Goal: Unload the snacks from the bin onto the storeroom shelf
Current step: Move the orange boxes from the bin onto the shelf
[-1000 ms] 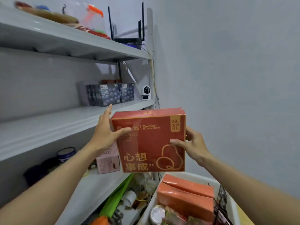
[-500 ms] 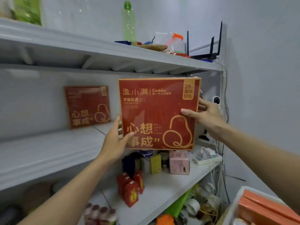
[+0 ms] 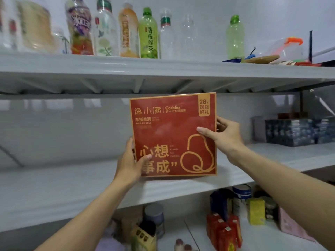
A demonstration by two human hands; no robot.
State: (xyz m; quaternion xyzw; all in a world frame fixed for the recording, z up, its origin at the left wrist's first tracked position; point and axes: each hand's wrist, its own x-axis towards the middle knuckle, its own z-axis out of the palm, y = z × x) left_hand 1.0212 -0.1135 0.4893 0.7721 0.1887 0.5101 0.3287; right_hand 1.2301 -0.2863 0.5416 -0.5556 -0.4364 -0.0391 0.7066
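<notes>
1. Red snack box (image 3: 174, 134): upright at frame centre, printed face toward me, in front of the middle shelf (image 3: 72, 187).
2. My left hand (image 3: 129, 163): grips the box's lower left edge, thumb curled over the front.
3. My right hand (image 3: 226, 136): grips the right edge, thumb on the front, fingers behind.
4. Whether the box's bottom edge touches the shelf, I cannot tell.
5. Bottles (image 3: 147, 35) line the top shelf across the upper frame; dark boxes (image 3: 293, 132) sit on the middle shelf at right.

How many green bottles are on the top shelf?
2: a labelled green bottle in the row, a plain green bottle alone further right. Blurred left end may hide others.
</notes>
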